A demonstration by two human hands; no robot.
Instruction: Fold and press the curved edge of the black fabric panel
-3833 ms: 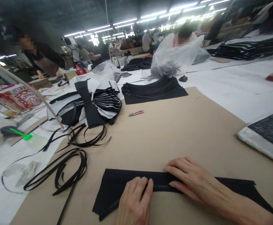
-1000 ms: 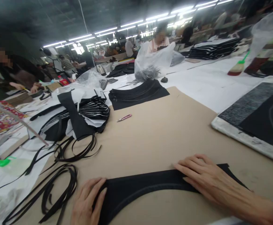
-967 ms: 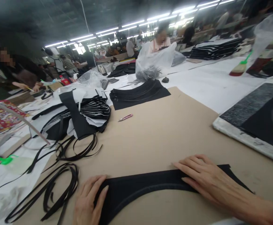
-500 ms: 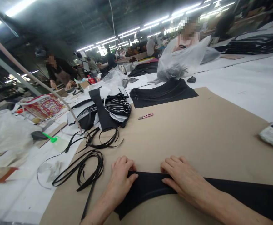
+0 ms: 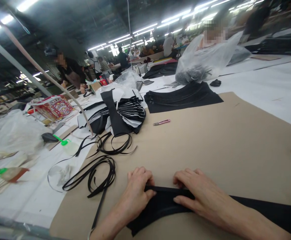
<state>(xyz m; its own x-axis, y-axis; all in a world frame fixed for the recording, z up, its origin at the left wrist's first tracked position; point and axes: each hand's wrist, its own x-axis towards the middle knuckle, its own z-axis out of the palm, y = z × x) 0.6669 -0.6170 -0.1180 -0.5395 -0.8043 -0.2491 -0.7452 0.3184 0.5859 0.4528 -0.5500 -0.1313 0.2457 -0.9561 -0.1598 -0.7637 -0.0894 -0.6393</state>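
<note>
A long black piece of fabric (image 5: 165,203) with a curved near edge lies across the brown board. My left hand (image 5: 140,188) pinches its far edge close to the left end, thumb on top and fingers curled over the edge. A short way to the right, my right hand (image 5: 200,190) grips the same edge, its thumb on the fabric and its fingers bent over the far side. The edge between the two thumbs looks folded over. Under my right forearm the fabric runs off to the right.
Coiled black strips (image 5: 103,176) lie left of my hands. Pink-handled thread snips (image 5: 161,122) rest on the brown board (image 5: 197,140). Behind are stacked black pieces (image 5: 182,96), a fanned pile (image 5: 128,113) and a plastic bag (image 5: 197,63). Green-nozzled bottles (image 5: 67,143) lie left. Co-workers stand farther back.
The view has turned a little left, so the table things sit farther right. The gap between my hands has narrowed slightly; both stay on the fabric's far edge.
</note>
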